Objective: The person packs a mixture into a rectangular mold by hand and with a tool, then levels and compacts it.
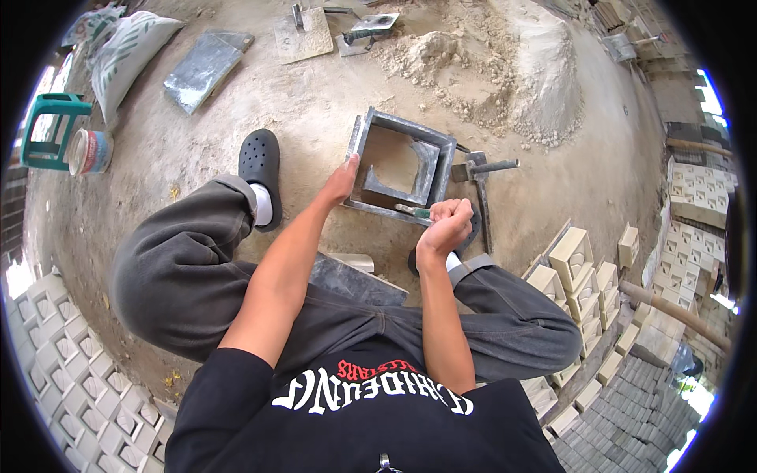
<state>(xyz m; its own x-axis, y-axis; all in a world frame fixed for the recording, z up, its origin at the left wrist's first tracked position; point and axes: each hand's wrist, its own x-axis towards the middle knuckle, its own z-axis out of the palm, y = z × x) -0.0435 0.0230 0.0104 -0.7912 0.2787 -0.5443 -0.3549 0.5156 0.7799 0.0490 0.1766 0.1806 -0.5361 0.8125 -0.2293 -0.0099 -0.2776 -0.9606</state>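
Observation:
On the ground before me stands a square grey metal mould point(372, 120), tilted a little, with a stepped metal insert and pale powder or sand inside. My left hand point(341, 181) grips its left wall near the lower corner. In my closed right hand point(446, 229) is a small brush with a green handle point(419, 212). Its tip reaches over the mould's near wall toward the inside. What the brush end touches is too small to tell. A hammer-like metal tool point(482, 185) lies just right of the mould. My fingertips on the left wall are partly hidden.
Loose pale powder point(544, 83) is heaped at the back right. Flat plates point(206, 69) and a trowel point(371, 31) lie at the back. A green stool point(54, 130), a bucket point(91, 152) and a sack point(130, 59) stand left. Cast blocks point(574, 256) are stacked right; more point(75, 370) lie lower left.

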